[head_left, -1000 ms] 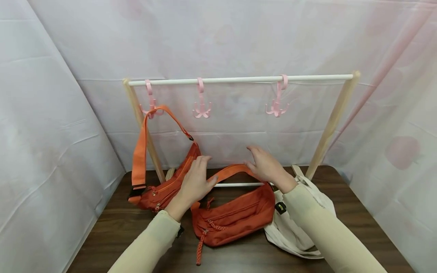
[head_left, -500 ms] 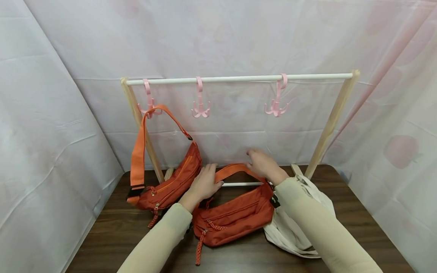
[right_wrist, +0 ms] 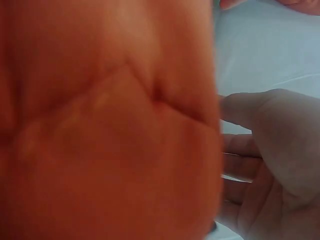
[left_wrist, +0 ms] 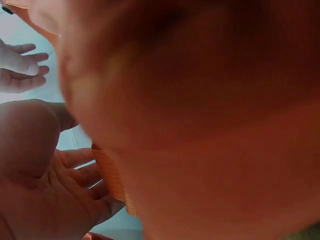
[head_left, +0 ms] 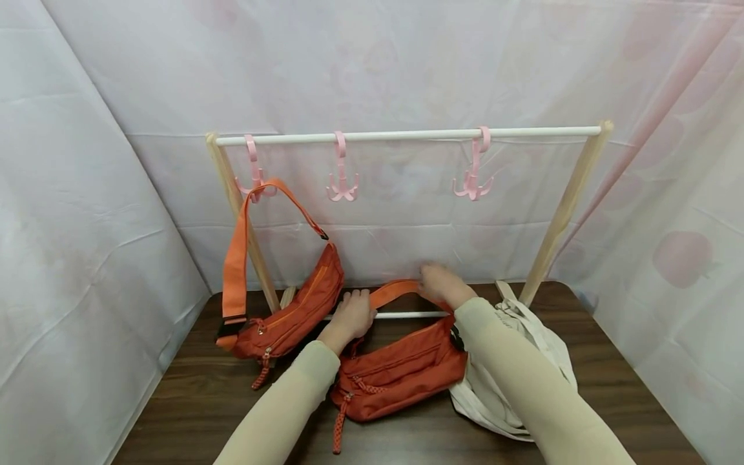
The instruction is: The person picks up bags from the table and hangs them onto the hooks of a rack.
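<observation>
An orange-red waist bag (head_left: 401,371) lies on the dark wooden table, its strap (head_left: 395,292) arched up behind it. My left hand (head_left: 353,313) is at the strap's left end. In the left wrist view its fairly straight fingers (left_wrist: 82,172) reach the edge of an orange woven strap (left_wrist: 112,175), the thumb standing apart. Over the strap's right side is my right hand (head_left: 444,285), fingers bent downward in the head view. The right wrist view shows that hand (right_wrist: 285,155) with fingertips hidden behind a large blurred orange surface (right_wrist: 110,165).
Another orange-red waist bag (head_left: 296,316) hangs by its strap from the left pink hook (head_left: 254,169). Two more pink hooks, a middle one (head_left: 341,171) and a right one (head_left: 475,169), hang on the white rod (head_left: 407,135). An off-white bag (head_left: 494,394) lies under my right forearm.
My left hand has moved right and come down to the strap's left end. The right hand has lowered slightly, and its fingers have bent downward. The waist bag has barely moved.
</observation>
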`<state>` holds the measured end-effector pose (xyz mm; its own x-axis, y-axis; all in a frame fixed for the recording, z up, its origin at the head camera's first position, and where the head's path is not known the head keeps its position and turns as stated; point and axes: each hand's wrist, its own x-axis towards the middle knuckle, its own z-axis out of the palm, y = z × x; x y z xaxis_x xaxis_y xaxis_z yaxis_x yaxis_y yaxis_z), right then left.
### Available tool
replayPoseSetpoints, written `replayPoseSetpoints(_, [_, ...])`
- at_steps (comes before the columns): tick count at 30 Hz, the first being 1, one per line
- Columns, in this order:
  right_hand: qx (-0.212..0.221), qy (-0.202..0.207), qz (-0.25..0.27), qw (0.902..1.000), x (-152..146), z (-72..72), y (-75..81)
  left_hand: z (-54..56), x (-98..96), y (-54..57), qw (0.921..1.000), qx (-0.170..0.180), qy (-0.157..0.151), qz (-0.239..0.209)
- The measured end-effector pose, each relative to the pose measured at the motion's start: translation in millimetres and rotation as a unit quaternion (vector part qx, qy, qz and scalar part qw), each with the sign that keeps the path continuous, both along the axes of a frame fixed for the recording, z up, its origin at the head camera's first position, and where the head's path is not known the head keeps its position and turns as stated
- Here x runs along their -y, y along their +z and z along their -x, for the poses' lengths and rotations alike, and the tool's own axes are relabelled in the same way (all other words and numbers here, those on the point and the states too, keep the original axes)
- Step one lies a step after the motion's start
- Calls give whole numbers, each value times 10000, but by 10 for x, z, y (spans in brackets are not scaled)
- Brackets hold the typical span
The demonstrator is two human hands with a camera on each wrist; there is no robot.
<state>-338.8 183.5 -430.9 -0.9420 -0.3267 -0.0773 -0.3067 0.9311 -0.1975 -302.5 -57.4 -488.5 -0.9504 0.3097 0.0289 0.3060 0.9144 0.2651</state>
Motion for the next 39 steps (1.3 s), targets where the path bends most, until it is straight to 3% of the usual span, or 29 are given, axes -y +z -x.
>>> replayPoseSetpoints(9, [233, 9, -163, 9996, 38, 69, -194, 18, -1, -66, 9997, -219, 87, 55])
replayPoseSetpoints(20, [66, -19, 81, 9999, 35, 31, -269, -26, 1, -68, 9981, -232, 25, -573])
replayPoseSetpoints(31, [-105, 109, 558, 9983, 22, 46, -287, -116, 47, 61, 9924, -355, 207, -1164])
replayPoseSetpoints(39, [-458, 264, 995, 9936, -4, 57, -196, -211, 102, 211, 9820, -304, 434, -1811])
